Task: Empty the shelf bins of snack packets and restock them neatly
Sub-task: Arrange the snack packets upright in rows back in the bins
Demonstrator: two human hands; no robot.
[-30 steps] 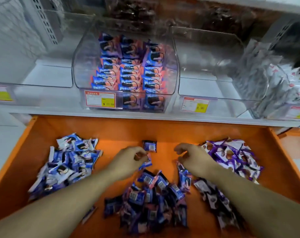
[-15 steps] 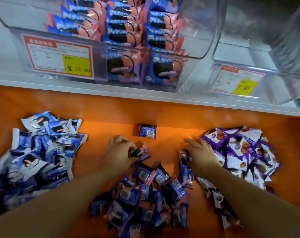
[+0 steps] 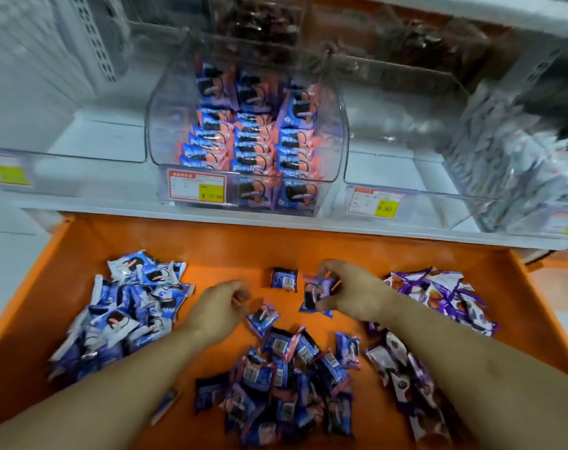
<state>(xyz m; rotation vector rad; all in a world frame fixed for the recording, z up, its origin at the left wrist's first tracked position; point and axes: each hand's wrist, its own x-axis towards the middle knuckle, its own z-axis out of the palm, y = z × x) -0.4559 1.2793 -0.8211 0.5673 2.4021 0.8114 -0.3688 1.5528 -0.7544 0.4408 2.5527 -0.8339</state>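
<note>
Right hand (image 3: 351, 292): right of frame centre, over the orange tray (image 3: 211, 251); fingers and thumb curl round a blue-pink packet (image 3: 316, 292), lifted off the tray floor.
Left hand (image 3: 219, 306): just left of centre, fingers curled loosely inward; whether it has hold of anything, I cannot tell. A face-up packet (image 3: 262, 318) lies just beside its fingertips.
Lone packet (image 3: 284, 279): barcode side up, between the two hands, toward the tray's far wall.
Blue-pink heap (image 3: 286, 384): lower centre, loose and jumbled.
Blue-white heap (image 3: 126, 310): left of the tray.
Purple heap (image 3: 438, 297): right of the tray.
Clear bin (image 3: 336, 125): upper centre on the white shelf (image 3: 81, 134), holding neat rows of blue-pink packets.
</note>
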